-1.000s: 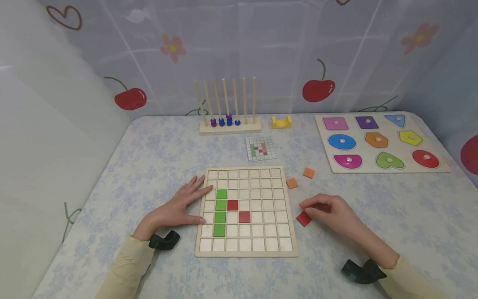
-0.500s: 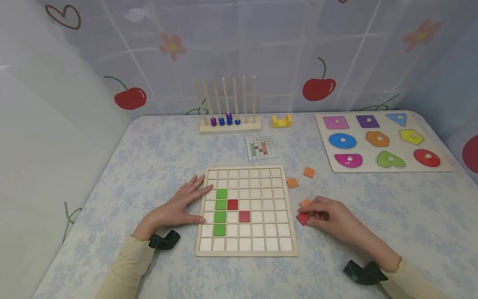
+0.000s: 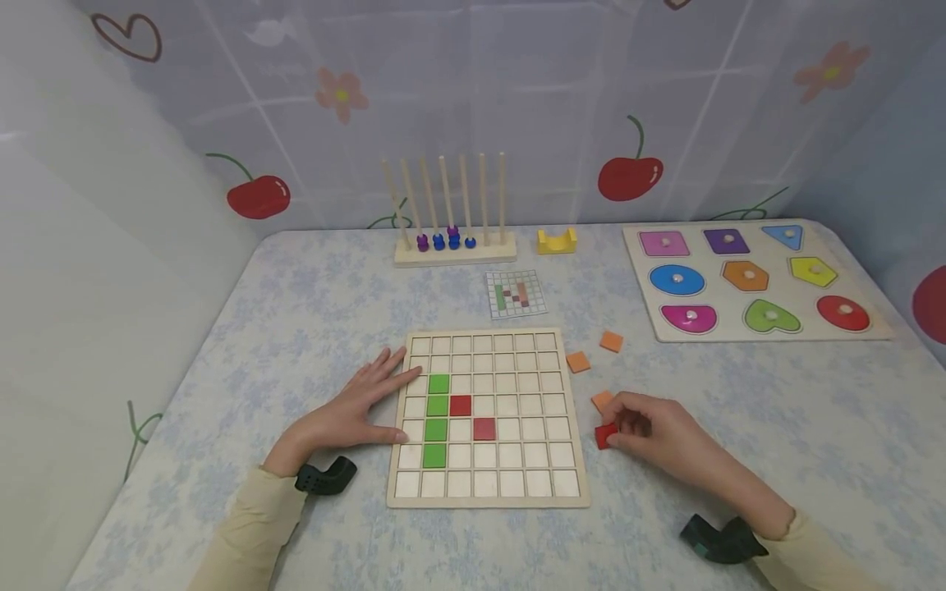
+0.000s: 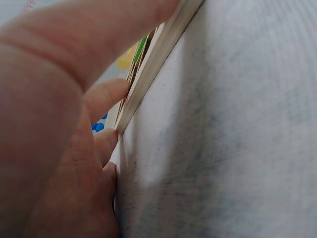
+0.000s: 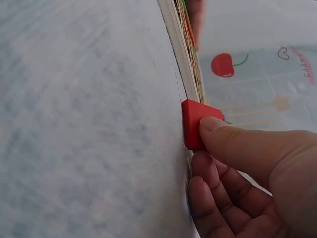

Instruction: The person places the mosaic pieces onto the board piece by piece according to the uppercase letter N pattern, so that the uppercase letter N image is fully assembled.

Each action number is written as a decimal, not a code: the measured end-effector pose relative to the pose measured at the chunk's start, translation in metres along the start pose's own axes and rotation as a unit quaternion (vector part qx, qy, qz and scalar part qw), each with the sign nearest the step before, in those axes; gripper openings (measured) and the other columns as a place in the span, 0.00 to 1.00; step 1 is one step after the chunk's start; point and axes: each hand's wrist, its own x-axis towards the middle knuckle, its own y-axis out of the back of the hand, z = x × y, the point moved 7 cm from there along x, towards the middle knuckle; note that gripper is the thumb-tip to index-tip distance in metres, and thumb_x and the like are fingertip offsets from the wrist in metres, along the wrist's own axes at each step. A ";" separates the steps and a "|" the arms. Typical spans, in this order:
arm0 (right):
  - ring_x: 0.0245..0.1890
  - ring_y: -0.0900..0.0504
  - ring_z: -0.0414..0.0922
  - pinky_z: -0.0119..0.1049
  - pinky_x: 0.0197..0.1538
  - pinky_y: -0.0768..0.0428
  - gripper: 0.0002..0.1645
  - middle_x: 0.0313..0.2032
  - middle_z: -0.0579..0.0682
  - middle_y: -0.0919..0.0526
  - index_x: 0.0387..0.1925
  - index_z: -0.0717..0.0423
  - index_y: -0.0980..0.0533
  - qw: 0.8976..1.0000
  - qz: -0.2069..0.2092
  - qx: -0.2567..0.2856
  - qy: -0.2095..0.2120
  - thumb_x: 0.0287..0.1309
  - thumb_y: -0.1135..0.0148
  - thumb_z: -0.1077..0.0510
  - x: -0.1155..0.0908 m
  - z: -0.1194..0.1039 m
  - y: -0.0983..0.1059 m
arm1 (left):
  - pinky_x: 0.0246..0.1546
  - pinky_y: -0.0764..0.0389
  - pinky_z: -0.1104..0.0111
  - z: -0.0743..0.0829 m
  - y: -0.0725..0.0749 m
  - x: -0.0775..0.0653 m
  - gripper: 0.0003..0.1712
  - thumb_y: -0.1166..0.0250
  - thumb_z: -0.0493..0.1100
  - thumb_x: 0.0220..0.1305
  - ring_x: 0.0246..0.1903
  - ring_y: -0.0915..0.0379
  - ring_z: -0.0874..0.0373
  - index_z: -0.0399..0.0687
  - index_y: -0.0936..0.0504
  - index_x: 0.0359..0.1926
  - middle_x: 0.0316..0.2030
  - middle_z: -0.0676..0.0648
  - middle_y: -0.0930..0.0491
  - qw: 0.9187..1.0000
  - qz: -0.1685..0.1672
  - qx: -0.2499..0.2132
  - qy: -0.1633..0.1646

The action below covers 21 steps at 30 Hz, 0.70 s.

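Observation:
A wooden grid board [image 3: 488, 501] lies at the middle of the table, with a column of green square tiles [image 3: 434, 429] and two red tiles, one [image 3: 461, 405] beside the green column and one [image 3: 484, 428] lower right, set in its cells. My left hand [image 3: 355, 410] rests on the board's left edge with fingers spread. Right of the board, my right hand [image 3: 658, 427] pinches a red tile [image 5: 198, 124] between thumb and fingers, tilted up close over the cloth. An orange tile [image 3: 602, 401] lies just beyond those fingertips, partly hidden. Two more orange tiles [image 3: 578, 362] lie farther back.
Behind the board lies a small printed pattern card [image 3: 516, 294]. A peg stand with beads [image 3: 454, 256] and a yellow notched block [image 3: 557, 241] stand at the back. A knobbed shape puzzle [image 3: 769, 283] occupies the back right.
My right thumb and fingers have closed on the red tile and tipped it up from lying flat, shifting it slightly right. The left hand has stayed still.

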 end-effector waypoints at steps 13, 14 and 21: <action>0.28 0.18 0.45 0.34 0.34 0.19 0.08 0.33 0.53 0.18 0.39 0.65 0.22 0.980 0.017 0.193 -0.051 0.56 0.37 0.69 0.024 -0.025 -0.016 | 0.64 0.66 0.48 -0.002 -0.001 0.000 0.51 0.31 0.58 0.53 0.69 0.77 0.48 0.50 0.46 0.72 0.72 0.44 0.64 1.000 -0.002 0.001 0.008; 0.28 0.18 0.45 0.34 0.34 0.19 0.08 0.33 0.52 0.18 0.39 0.64 0.21 0.978 0.012 0.202 -0.050 0.56 0.37 0.69 0.026 -0.028 -0.022 | 0.64 0.66 0.48 -0.002 -0.001 0.000 0.51 0.31 0.58 0.53 0.69 0.77 0.48 0.50 0.46 0.72 0.72 0.44 0.64 1.000 -0.002 0.002 0.007; 0.26 0.21 0.43 0.33 0.31 0.22 0.07 0.28 0.45 0.19 0.38 0.56 0.20 0.981 -0.003 0.194 -0.006 0.55 0.34 0.65 0.035 -0.052 -0.051 | 0.63 0.66 0.48 -0.002 -0.001 0.000 0.51 0.31 0.58 0.53 0.69 0.77 0.48 0.50 0.46 0.72 0.72 0.44 0.64 1.000 0.000 0.002 0.008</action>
